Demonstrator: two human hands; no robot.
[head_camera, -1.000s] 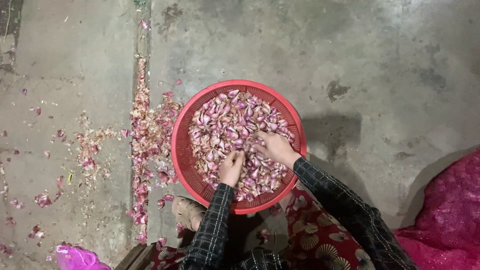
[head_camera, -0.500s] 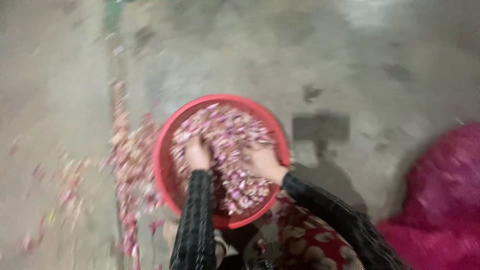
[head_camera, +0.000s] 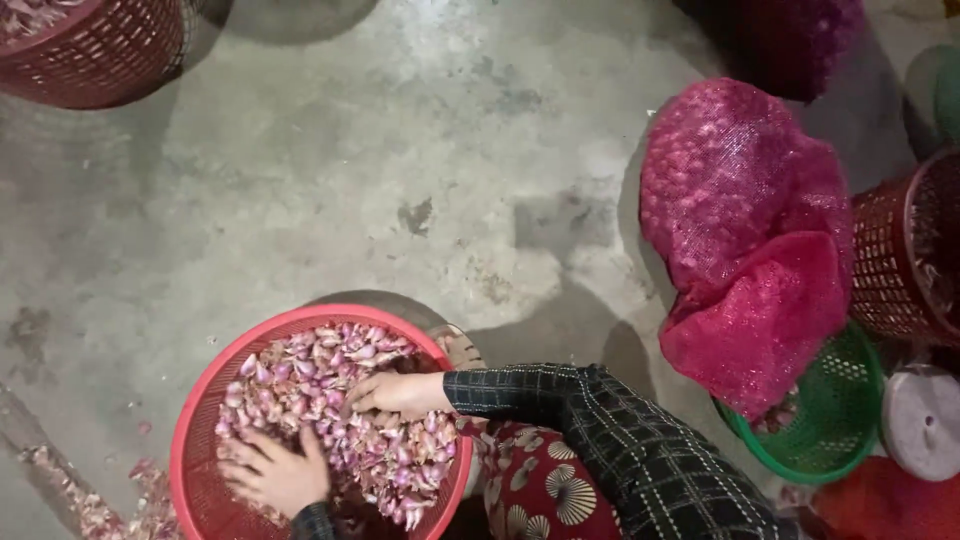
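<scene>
The red basket (head_camera: 200, 440) is being seen at the near left of the concrete floor (head_camera: 330, 180), filled with pink and white shallot pieces (head_camera: 330, 400). The left hand (head_camera: 275, 472) is being pressed flat into the pile at the near side of the basket, fingers spread apart and closed on nothing. The right hand (head_camera: 395, 392) is being laid on the pieces toward the basket's right side, fingers loosely curled over them; whether anything is being gripped underneath cannot be told. A dark checked sleeve (head_camera: 600, 440) is being stretched in from the right over patterned red cloth (head_camera: 540, 485). Loose peelings (head_camera: 90, 500) are being left scattered on the floor just left of the basket. Over on the right, a pink mesh sack (head_camera: 745, 230) is being slumped over a green basket (head_camera: 830, 420), with a dark red basket (head_camera: 890, 250) just beside it. Another dark red basket (head_camera: 100, 45) is being caught at the far left corner.
</scene>
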